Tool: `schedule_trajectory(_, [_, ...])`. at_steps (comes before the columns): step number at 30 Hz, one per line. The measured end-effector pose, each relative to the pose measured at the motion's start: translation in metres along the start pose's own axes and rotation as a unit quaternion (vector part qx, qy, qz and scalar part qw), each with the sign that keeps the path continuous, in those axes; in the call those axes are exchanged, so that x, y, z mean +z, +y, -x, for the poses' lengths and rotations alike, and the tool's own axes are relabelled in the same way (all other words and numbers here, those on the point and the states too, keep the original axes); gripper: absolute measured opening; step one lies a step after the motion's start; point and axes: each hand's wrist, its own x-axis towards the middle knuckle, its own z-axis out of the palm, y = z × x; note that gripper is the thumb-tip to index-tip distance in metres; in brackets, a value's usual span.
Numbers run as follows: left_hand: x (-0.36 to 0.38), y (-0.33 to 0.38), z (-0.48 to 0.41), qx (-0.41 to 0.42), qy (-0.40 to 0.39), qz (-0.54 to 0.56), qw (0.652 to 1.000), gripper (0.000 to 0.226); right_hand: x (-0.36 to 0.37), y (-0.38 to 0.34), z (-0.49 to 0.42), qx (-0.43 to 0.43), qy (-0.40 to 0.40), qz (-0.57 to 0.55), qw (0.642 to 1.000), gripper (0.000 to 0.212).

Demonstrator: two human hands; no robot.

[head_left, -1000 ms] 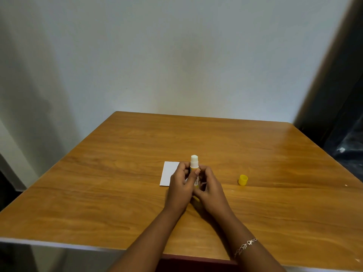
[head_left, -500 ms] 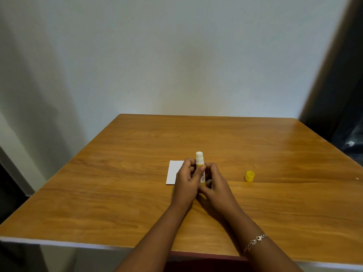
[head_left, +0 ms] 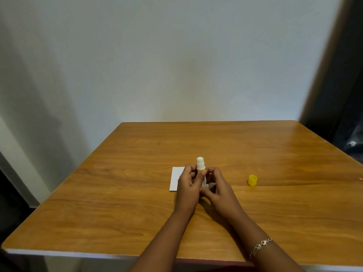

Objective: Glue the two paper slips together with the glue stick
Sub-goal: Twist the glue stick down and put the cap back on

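An uncapped glue stick [head_left: 200, 165] stands upright between my two hands, its white tip sticking up above my fingers. My left hand [head_left: 189, 188] grips its yellow body from the left, thumb across the front. My right hand [head_left: 219, 190] curls round its lower part from the right. White paper [head_left: 176, 178] lies flat on the wooden table [head_left: 117, 193] just behind and left of my hands; only one slip shows, and my hands cover its right part. The yellow cap [head_left: 252, 180] stands alone to the right.
A plain wall rises behind the table's far edge. A dark opening lies beyond the table's right side. The near table edge [head_left: 98, 256] runs below my forearms. My right wrist wears a bracelet [head_left: 260, 247].
The camera has shifted so the scene sits slightly further right in view. Both hands stay on the glue stick in nearly the same hold; paper and cap have not moved on the table.
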Motion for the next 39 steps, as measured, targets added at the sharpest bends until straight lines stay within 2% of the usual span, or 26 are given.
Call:
schedule_trajectory(6, [-0.0015, -0.0017, -0.0001, -0.008, -0.002, 0.001, 1.000, 0.001, -0.0003, 0.0015, -0.0003, 0.015, -0.001, -0.035, 0.999, 0.042])
schedule_trajectory(10, [0.0000, -0.0017, 0.0002, -0.008, 0.007, -0.010, 1.000, 0.013, 0.0003, 0.0032, -0.0009, 0.031, 0.030, -0.007, 0.999, 0.041])
schedule_trajectory(15, [-0.0014, -0.0007, -0.0002, -0.006, 0.012, 0.003, 1.000, 0.004, -0.0014, 0.0009, 0.0005, 0.007, -0.005, -0.033, 0.999, 0.041])
schedule_trajectory(17, [-0.0022, -0.0001, 0.0001, -0.002, 0.013, -0.003, 1.000, 0.008, -0.0018, 0.0016, 0.0007, 0.011, -0.010, -0.053, 0.999, 0.041])
schedule_trajectory(19, [-0.0016, 0.0006, 0.0005, -0.005, 0.011, -0.006, 1.000, 0.012, -0.0021, 0.0028, 0.0003, 0.020, -0.011, -0.055, 0.998, 0.043])
schedule_trajectory(22, [-0.0003, -0.0003, 0.0012, -0.017, 0.011, 0.003, 1.000, 0.006, -0.0020, 0.0046, -0.0006, 0.031, 0.009, -0.036, 0.999, 0.047])
schedule_trajectory(27, [-0.0007, 0.0026, 0.0017, -0.015, 0.027, 0.013, 0.999, 0.027, -0.0016, 0.0022, -0.0003, 0.020, 0.018, -0.016, 1.000, 0.050])
schedule_trajectory(30, [-0.0014, 0.0037, 0.0008, 0.000, 0.027, 0.002, 1.000, 0.013, -0.0013, 0.0008, 0.0003, 0.010, 0.010, -0.072, 0.997, 0.047])
schedule_trajectory(32, [-0.0015, 0.0040, 0.0010, 0.001, 0.024, -0.010, 1.000, 0.013, -0.0014, 0.0009, 0.0003, 0.017, 0.002, -0.094, 0.995, 0.046])
schedule_trajectory(36, [-0.0008, 0.0047, 0.0025, -0.018, 0.008, -0.002, 1.000, 0.011, -0.0013, 0.0024, 0.0000, 0.030, 0.032, -0.040, 0.998, 0.055])
schedule_trajectory(39, [-0.0020, 0.0059, 0.0027, -0.020, 0.020, 0.007, 1.000, 0.018, -0.0012, 0.0034, -0.0009, 0.035, 0.031, -0.023, 0.999, 0.057])
